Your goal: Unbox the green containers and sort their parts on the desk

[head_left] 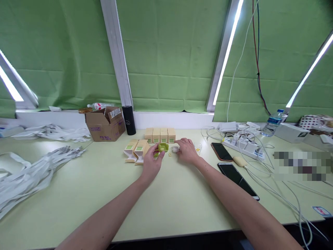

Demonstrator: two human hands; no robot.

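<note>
Between the thumb and fingers of my left hand (152, 161) is a small olive-green open case (163, 147), its hollow side facing me. My right hand (187, 151) is palm down over the table, index finger stretched out to the left and the other fingers partly hidden. Beside its thumb is a small white rounded object (175, 149); I cannot tell whether they touch. A tiny yellowish piece (170, 155) lies between my hands. To the right of my right hand stands a clear container (198, 147) with small yellow bits. Two opened cartons (131, 150) lie left of my left hand.
Several small tan boxes (160, 134) stand in a row behind my hands. On the right are two phones (238, 178), a power strip (244, 147), loose cables and a water bottle (272, 123). Leftward are a cardboard box (105, 125), a black cylinder (129, 120) and white straps (33, 173).
</note>
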